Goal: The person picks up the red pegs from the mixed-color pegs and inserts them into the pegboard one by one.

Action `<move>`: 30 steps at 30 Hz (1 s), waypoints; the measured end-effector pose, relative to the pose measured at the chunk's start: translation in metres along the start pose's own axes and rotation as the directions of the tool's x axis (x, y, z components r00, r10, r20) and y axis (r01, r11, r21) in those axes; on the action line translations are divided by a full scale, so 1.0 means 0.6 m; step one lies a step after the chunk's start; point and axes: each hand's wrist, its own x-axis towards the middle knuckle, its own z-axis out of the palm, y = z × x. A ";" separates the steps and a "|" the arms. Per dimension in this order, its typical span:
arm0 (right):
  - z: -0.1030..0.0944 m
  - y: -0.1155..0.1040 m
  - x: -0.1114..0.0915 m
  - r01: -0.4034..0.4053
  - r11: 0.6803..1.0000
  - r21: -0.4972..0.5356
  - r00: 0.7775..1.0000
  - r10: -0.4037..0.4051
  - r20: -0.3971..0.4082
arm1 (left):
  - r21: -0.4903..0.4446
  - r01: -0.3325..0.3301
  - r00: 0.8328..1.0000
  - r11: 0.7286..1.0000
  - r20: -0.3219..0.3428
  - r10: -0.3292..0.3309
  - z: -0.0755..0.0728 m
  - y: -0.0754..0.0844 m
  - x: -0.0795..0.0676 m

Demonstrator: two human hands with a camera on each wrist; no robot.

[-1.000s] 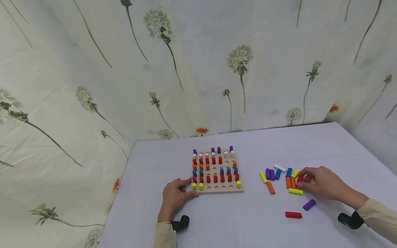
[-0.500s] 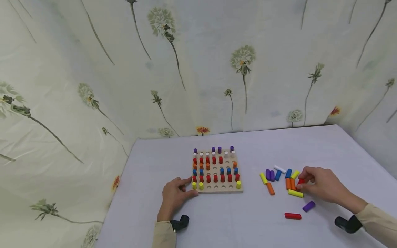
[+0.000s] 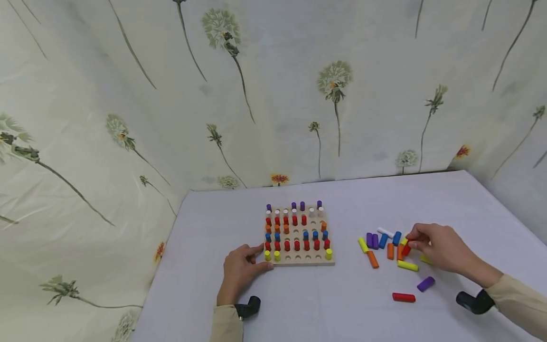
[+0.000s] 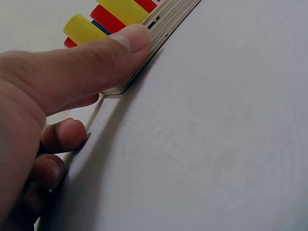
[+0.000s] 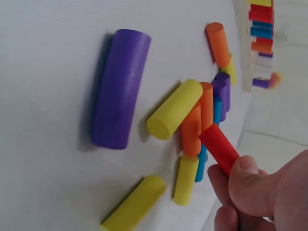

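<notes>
In the head view a wooden pegboard stands at the middle of the table, with rows of coloured pegs upright in its holes. My left hand holds its near left corner; in the left wrist view the thumb presses the board's edge. Over the loose pegs on the right, my right hand pinches a red peg between thumb and fingers, tilted. Below it lie orange pegs and a yellow peg. Another yellow peg is partly hidden by the hand.
Nearer the front lie a purple peg and a red peg lying flat. Further left in the pile are purple pegs, a white peg and blue pegs. A flower-printed cloth hangs behind the white table.
My right hand has shifted slightly left with the red peg, which now shows tilted. One orange peg has moved left, apart from the other. A yellow peg now shows under the hand. The left hand stays put.
</notes>
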 end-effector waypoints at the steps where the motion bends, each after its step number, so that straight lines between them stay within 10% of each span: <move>1: 0.000 -0.004 0.003 0.003 1.000 0.002 1.000 -0.003 -0.014 | 0.000 0.002 1.000 1.000 0.000 -0.002 -0.001 0.000 0.000; 14: 0.031 -0.082 0.067 0.122 0.991 0.054 0.955 -0.102 -0.279 | -0.002 -0.005 1.000 1.000 0.001 0.005 -0.001 -0.004 0.000; 30: 0.075 -0.186 0.183 0.189 0.973 0.133 0.948 -0.146 -0.284 | 0.007 -0.023 1.000 1.000 0.001 0.023 -0.001 -0.007 0.005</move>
